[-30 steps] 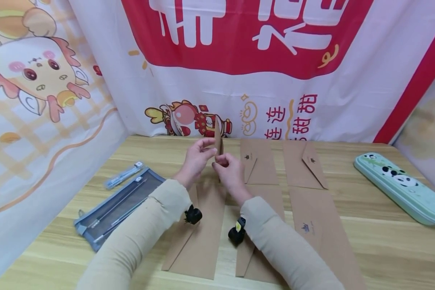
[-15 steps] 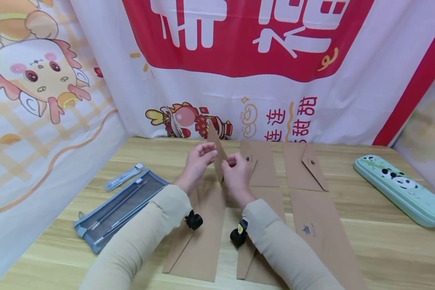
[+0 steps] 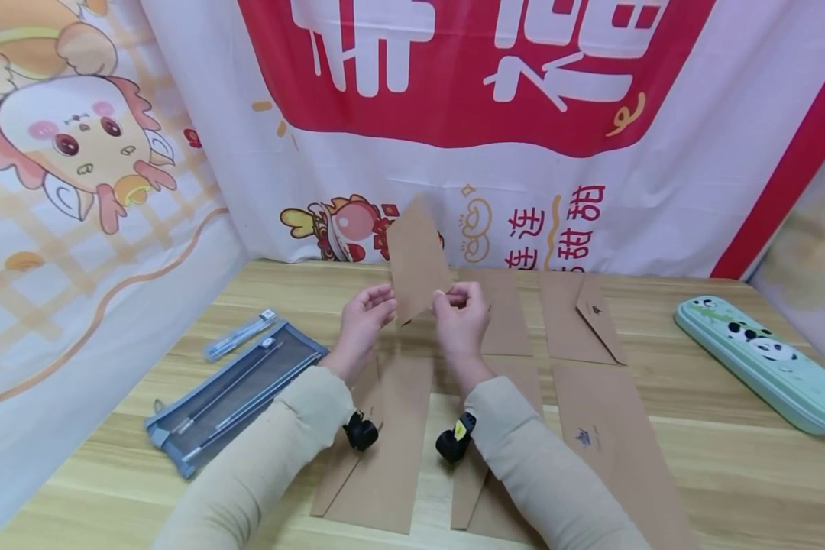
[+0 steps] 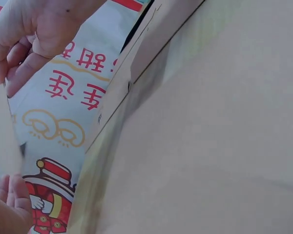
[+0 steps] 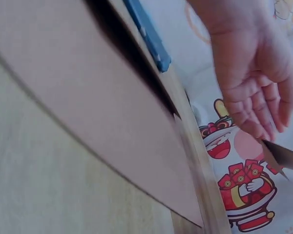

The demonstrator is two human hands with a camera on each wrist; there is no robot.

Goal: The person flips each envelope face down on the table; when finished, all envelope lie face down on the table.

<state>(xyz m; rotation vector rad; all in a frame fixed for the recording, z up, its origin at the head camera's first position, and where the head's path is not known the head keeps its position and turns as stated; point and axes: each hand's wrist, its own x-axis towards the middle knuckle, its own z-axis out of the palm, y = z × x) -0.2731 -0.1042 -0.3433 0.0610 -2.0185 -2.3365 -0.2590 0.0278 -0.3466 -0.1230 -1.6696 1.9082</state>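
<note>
A brown kraft-paper envelope (image 3: 419, 260) is held up above the far part of the table, its pointed end upward. My right hand (image 3: 462, 317) pinches its right edge between thumb and fingers. At the opposite edge is my left hand (image 3: 366, 325), fingers loosely bent with the tips right at the paper. The right wrist view shows that left hand (image 5: 256, 83) with its palm turned to the envelope's edge (image 5: 285, 158). In the left wrist view the right hand (image 4: 39, 34) grips the paper from above.
Several more brown envelopes lie on the table in two rows, among them a near-left one (image 3: 392, 458) and a far-right one (image 3: 571, 321). A blue mesh pencil pouch (image 3: 241, 397) and a small clear-blue pack (image 3: 241, 334) lie left. A green panda pencil case (image 3: 763, 363) lies right.
The held envelope has turned from edge-on to showing its broad face. My left hand has shifted slightly left and down, and the right hand has moved a little right.
</note>
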